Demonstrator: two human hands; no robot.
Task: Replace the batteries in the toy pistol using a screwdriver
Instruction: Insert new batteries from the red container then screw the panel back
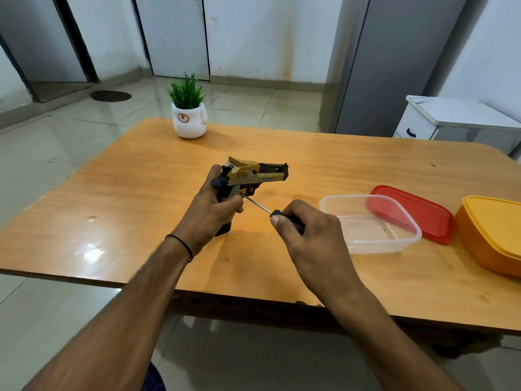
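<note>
Left grip [211, 213] clamped the toy pistol [253, 173], right grip [307, 235] clamped the screwdriver [275, 213] against it. A tilted tip might slip and jab the left grip.

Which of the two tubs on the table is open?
The clear tub, lidless, with a red lid lying beside it. The yellow tub farther right is closed.

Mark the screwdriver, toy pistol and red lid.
screwdriver [275, 213]: head view, yellow collar of the handle.
toy pistol [248, 173]: head view, tan side of the body.
red lid [428, 218]: head view, bare top face.
</note>
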